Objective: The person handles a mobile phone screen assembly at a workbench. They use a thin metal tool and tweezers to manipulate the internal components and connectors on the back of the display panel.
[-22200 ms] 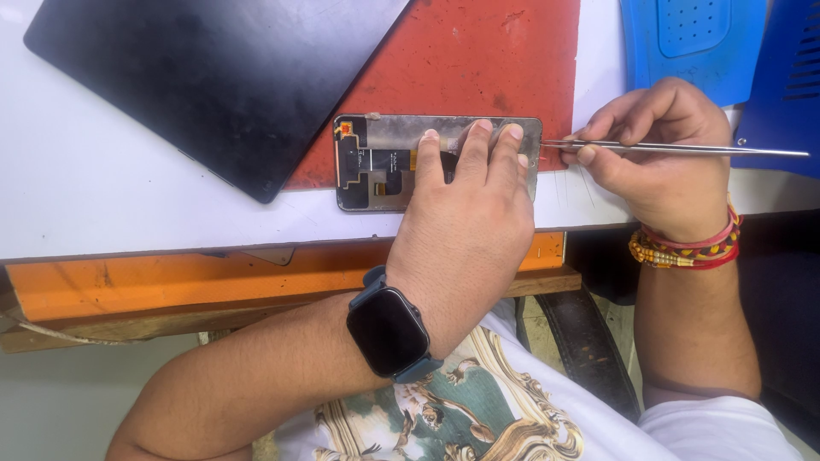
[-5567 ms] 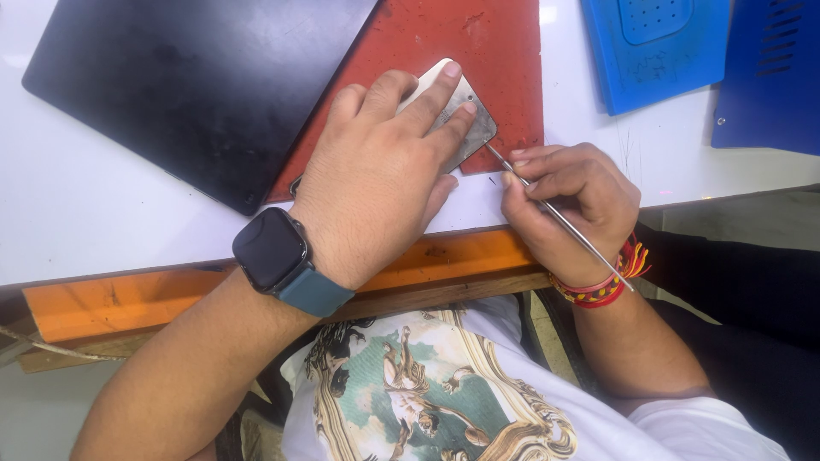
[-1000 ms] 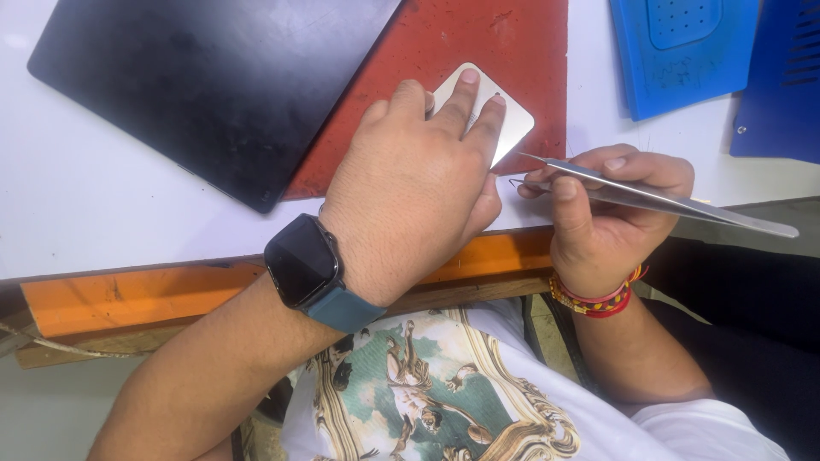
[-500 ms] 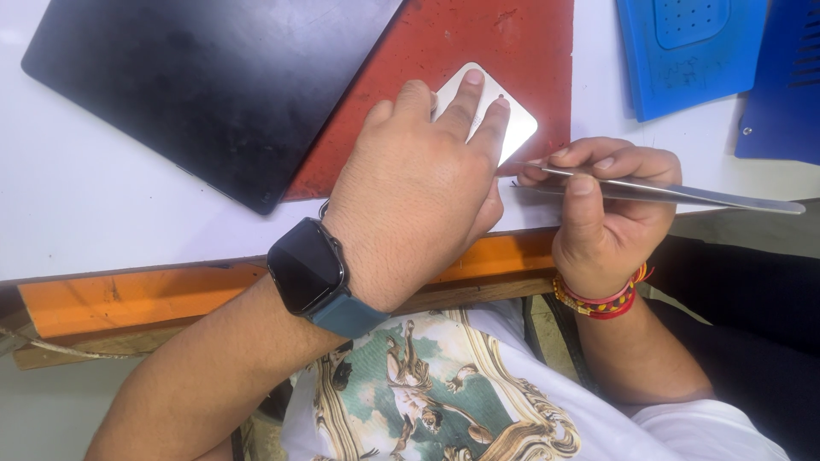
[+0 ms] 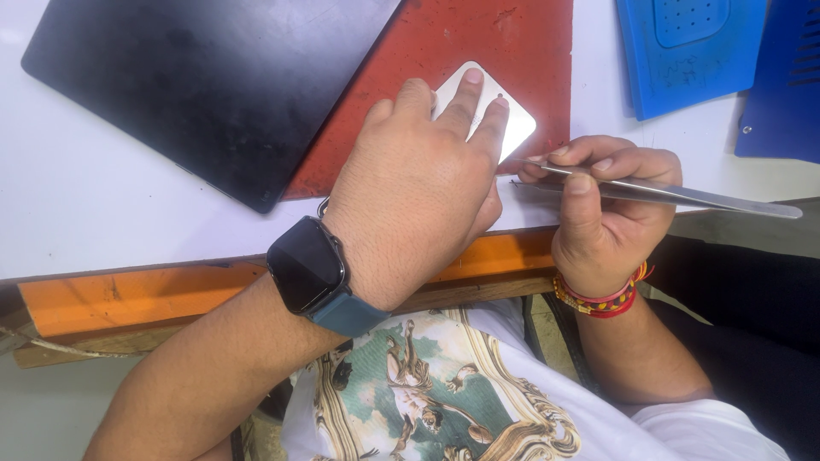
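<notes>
The silver phone part [image 5: 512, 119] is pressed flat on the red mat [image 5: 478, 43] by the left hand [image 5: 418, 196], fingers together, so it stays fixed. Metal tweezers [image 5: 675, 195] are pinched by the right hand [image 5: 602, 213], tips at its right edge.

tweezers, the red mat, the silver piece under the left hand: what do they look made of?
Tweezers: bare metal, probably steel, going by the grey brushed sheen and thin rigid blades.
Red mat: likely rubber or silicone; matte, scuffed, no glare.
Silver piece under the left hand: looks like smooth metal or coated plastic, with a pale satin reflection. Cannot tell which.
</notes>
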